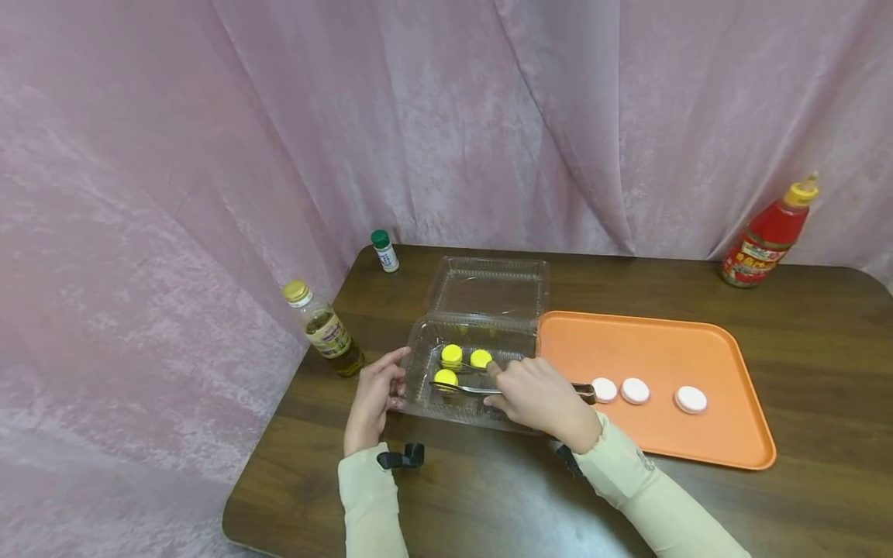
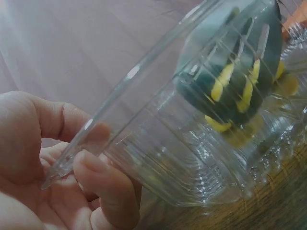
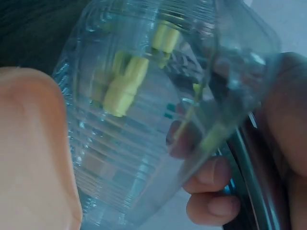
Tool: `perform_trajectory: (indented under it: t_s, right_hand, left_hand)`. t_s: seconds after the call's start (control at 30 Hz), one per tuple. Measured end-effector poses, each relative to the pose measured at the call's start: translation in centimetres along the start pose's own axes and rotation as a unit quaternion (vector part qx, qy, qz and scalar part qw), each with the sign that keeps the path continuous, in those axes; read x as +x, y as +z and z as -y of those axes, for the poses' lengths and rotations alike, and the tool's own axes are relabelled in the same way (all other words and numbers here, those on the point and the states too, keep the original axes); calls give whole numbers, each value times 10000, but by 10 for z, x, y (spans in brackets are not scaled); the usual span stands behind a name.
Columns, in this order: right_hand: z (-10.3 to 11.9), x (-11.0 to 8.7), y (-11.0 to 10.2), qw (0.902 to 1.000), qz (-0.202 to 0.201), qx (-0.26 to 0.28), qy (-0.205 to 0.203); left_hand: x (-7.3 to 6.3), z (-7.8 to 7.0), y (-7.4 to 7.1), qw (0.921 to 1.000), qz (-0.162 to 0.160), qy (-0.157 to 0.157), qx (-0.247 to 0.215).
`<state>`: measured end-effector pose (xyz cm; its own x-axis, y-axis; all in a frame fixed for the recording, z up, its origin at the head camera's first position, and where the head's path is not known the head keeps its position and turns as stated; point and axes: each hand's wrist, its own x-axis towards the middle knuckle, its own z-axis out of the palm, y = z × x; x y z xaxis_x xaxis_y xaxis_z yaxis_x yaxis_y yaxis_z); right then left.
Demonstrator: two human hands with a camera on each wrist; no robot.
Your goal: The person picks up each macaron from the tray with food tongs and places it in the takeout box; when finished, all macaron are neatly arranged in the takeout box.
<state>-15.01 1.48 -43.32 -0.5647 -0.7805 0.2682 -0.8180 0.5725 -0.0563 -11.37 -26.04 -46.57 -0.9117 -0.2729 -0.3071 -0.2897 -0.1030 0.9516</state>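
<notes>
Tongs [image 1: 477,390] — red bottle [image 1: 776,226], label lettering [image 1: 755,257] illegible

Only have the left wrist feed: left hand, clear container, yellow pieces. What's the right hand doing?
Observer: The right hand grips metal tongs.
Operator: And to that hand's right?
Observer: Three white discs lie on an orange tray.
Operator: Anything standing left of the left hand?
Observer: Yes, a gold-capped bottle, a bit farther back on the table.
</notes>
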Motion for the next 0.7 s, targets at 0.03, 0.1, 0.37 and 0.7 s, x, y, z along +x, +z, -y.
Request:
perform_trajectory:
  t_s: [0.03, 0.1, 0.37, 0.7]
  right_hand:
    - [0, 1, 1, 10000, 20, 21, 16]
    - [1, 1, 3, 10000, 29, 17, 5]
    - [3, 0, 10, 9999, 131, -48, -19]
    - [-3, -3, -1, 9991, 253, 299, 141]
  left_hand:
    - [0, 0, 0, 10000, 2, 7, 8]
    - [0, -1, 0, 10000, 4, 10, -4]
    - [2, 1, 0, 10000, 4, -28, 58]
    - [0, 0, 0, 10000, 23, 4, 36]
